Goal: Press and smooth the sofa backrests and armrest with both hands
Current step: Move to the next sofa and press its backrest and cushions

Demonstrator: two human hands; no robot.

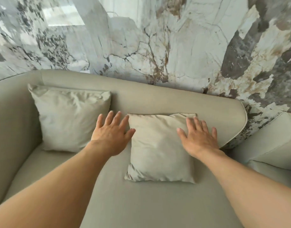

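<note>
A beige sofa fills the view, its backrest (158, 97) running along the wall and its armrest (11, 122) curving round on the left. Two matching cushions lean on the backrest: a left cushion (70, 119) and a right cushion (158, 150). My left hand (112, 134) is flat with fingers spread in the gap between the cushions, its thumb touching the right cushion's left edge. My right hand (199, 137) lies flat, fingers spread, over the right cushion's upper right corner and the backrest beside it. Neither hand holds anything.
A marble-patterned wall (158, 38) stands right behind the sofa. A second beige seat (273, 145) adjoins at the right. The sofa seat (141, 203) stretches toward me beneath my forearms.
</note>
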